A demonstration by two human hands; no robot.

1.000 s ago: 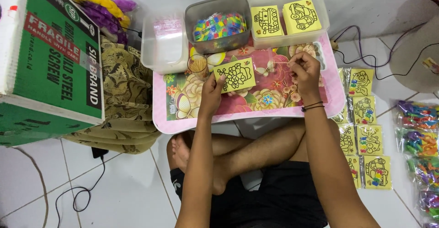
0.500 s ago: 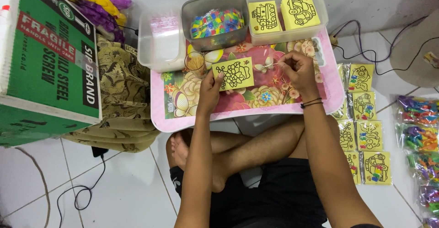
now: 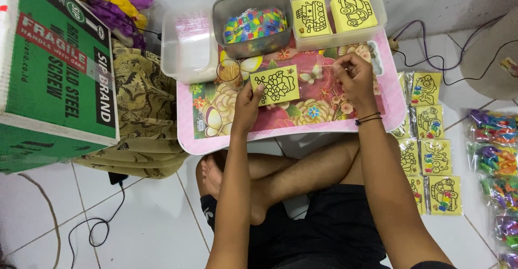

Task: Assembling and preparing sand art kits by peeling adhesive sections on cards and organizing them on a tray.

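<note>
We sit cross-legged on the white tiled floor (image 3: 151, 215) with a pink floral lap tray (image 3: 302, 115) serving as our bench. Our left hand (image 3: 247, 107) holds a yellow rectangular card with a black outline drawing of flowers (image 3: 276, 85); the thumb and fingers are clamped on the card's near left corner, so the card lies just to the right of and slightly beyond that hand, resting low over the tray's middle. The card's long axis runs left to right, tilted a little so its right end sits farther away than its left, and the drawn face points up at us.

Our right hand (image 3: 353, 77) hovers over the right part of the tray, well to the right of the card and not touching it. Its fingers are curled together toward the thumb, as if pinching something small, but we cannot tell what, if anything, sits between them.

At the far edge of the tray stands a grey plastic tub of small multicoloured packets (image 3: 253, 23), with a clear plastic box holding two more yellow outline cards (image 3: 337, 12) to its right and an empty clear container (image 3: 189, 45) to its left. A column of bagged yellow cards (image 3: 431, 150) lies on the floor at the right. A green cardboard box (image 3: 54, 75) sits at the far left.
</note>
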